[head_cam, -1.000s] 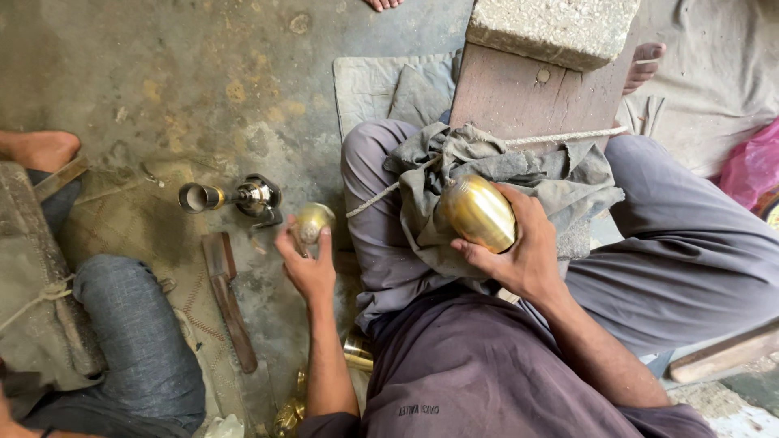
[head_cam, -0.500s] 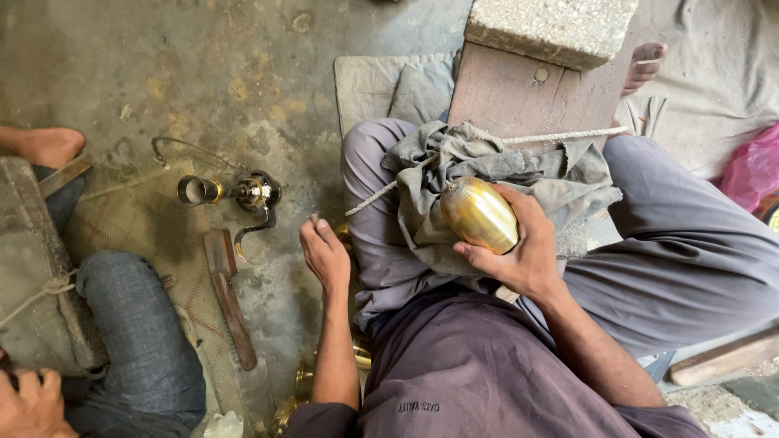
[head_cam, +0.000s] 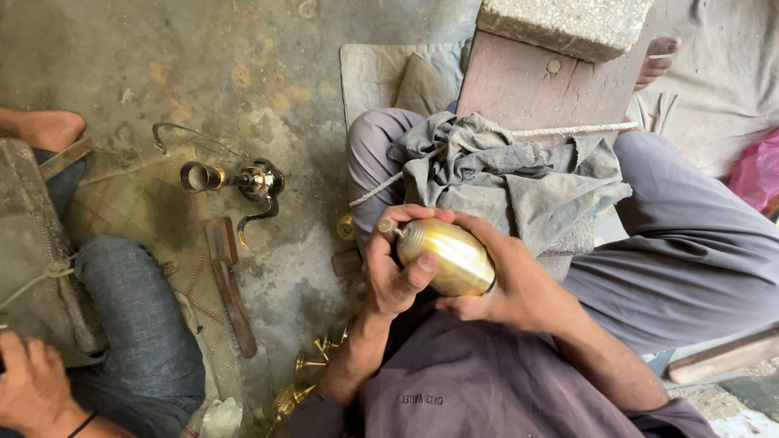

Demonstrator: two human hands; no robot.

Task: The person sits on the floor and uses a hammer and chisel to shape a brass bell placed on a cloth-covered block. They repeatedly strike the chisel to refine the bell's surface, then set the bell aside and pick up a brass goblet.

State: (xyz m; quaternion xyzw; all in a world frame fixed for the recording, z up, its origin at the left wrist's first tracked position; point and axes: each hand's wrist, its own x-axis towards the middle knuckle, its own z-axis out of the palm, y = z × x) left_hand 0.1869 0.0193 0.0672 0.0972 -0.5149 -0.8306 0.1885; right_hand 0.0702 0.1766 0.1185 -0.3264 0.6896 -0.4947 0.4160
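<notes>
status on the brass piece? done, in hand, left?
Done: the brass body looks shaped and shiny. In hand: left hand and right hand both grip it over the lap cloth. Left: a spouted piece on the floor and small brass parts by the knee lie apart, untouched.

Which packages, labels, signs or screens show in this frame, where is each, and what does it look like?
Small printed mark: on the front of the wearer's purple-grey shirt, bottom centre; one short line of dark lettering.
Pink bag or wrapper: right edge, on the pale floor cloth; crumpled and cut off by the frame, so its kind is unclear.
No signs or screens are in view.
</notes>
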